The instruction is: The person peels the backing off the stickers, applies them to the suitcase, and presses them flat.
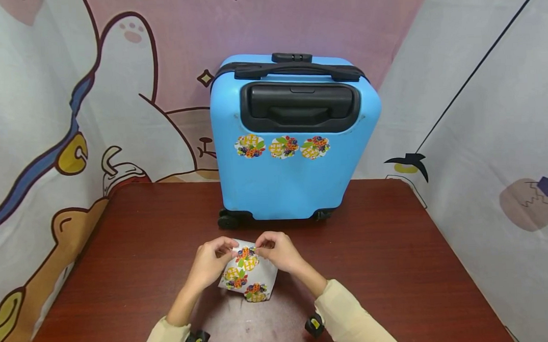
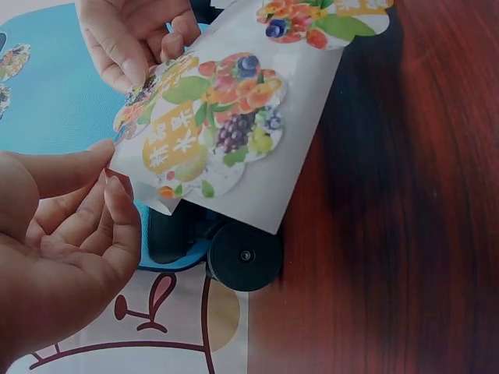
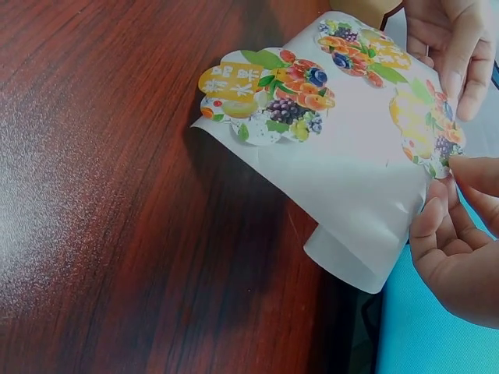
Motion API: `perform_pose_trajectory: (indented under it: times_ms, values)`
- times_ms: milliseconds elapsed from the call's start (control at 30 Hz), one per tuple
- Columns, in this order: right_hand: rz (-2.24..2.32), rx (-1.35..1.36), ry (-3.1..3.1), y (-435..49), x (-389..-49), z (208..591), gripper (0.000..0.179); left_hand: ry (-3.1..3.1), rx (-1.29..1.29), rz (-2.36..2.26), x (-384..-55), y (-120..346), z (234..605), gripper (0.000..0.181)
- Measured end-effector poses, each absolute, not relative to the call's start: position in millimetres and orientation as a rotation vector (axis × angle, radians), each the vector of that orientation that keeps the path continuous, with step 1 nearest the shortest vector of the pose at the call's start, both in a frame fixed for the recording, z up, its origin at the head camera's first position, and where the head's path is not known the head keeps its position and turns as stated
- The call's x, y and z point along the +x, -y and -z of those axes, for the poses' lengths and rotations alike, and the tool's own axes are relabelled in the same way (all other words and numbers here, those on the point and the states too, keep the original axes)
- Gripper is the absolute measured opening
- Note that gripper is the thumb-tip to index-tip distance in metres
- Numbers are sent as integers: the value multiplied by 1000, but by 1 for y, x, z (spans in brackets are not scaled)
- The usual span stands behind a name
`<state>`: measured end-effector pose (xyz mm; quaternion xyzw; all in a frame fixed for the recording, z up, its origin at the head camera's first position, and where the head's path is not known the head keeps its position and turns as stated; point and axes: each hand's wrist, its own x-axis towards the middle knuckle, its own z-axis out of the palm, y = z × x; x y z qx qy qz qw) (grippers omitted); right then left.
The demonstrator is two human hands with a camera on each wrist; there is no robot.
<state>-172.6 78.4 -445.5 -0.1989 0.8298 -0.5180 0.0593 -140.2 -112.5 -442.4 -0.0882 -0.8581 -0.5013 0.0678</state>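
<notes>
A white sticker sheet [image 1: 264,271] with fruit stickers is held up over the table. My left hand [image 1: 209,263] pinches its far left edge between thumb and forefinger. At the far right edge my right hand [image 1: 279,251] pinches the sheet the same way, beside the topmost fruit sticker [image 1: 247,258]. Two more fruit stickers, a left one [image 1: 235,278] and a lower one [image 1: 256,292], lie on the sheet. In the right wrist view one corner of the sheet curls under. Whether the topmost sticker is lifted from its backing, I cannot tell.
Behind the hands a light blue suitcase [image 1: 284,186] stands upright on the brown table [image 1: 144,258], its black wheels [image 1: 228,220] on the tabletop. A row of 3 fruit stickers [image 1: 283,147] is on its front, below the black handle recess. Patterned cloth [image 1: 177,58] hangs behind.
</notes>
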Motion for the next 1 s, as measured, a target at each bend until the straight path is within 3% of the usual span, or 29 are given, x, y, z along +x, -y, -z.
perform_pose_trajectory:
  times_ms: [1000]
  values:
    - [1631, -527, -2430, -96, -174, 443, 5, 2699, -176, 1444, -142, 137, 454, 22]
